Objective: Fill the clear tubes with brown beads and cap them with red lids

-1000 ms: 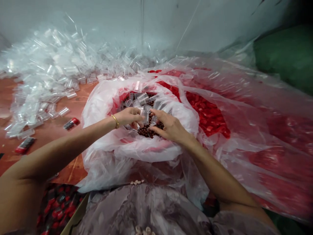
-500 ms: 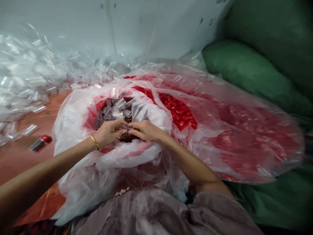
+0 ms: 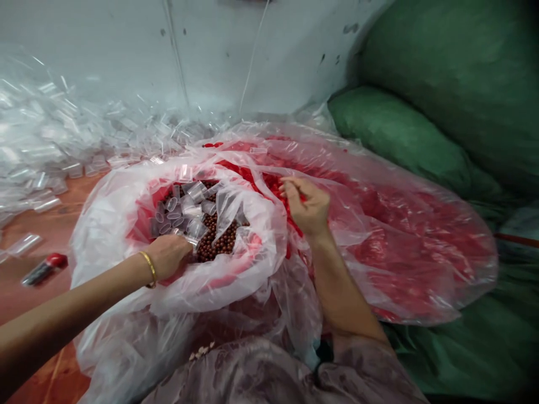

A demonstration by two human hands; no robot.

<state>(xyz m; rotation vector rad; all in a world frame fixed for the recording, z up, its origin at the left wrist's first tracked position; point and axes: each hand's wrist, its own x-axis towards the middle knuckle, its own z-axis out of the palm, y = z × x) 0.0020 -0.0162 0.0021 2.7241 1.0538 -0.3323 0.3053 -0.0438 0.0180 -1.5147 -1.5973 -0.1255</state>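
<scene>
Green sacks (image 3: 404,134) stacked at the right, a heap of clear tubes (image 3: 63,151) at the left, and between them a wide plastic bag of red caps (image 3: 400,235) beside a smaller bag (image 3: 126,224) of brown beads (image 3: 217,238) and clear vials (image 3: 185,207). Left hand (image 3: 168,256) curled at the smaller bag's near rim, seemingly around a clear vial; right hand (image 3: 307,205) over the red caps, fingertips pinched together, contents hidden.

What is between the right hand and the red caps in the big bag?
Nothing visible. The right hand is inside the open mouth of the big plastic bag, fingertips right at the red caps. The bag's film lies beside and under the wrist, not over the caps it reaches for. The left hand is at the brown beads.
</scene>
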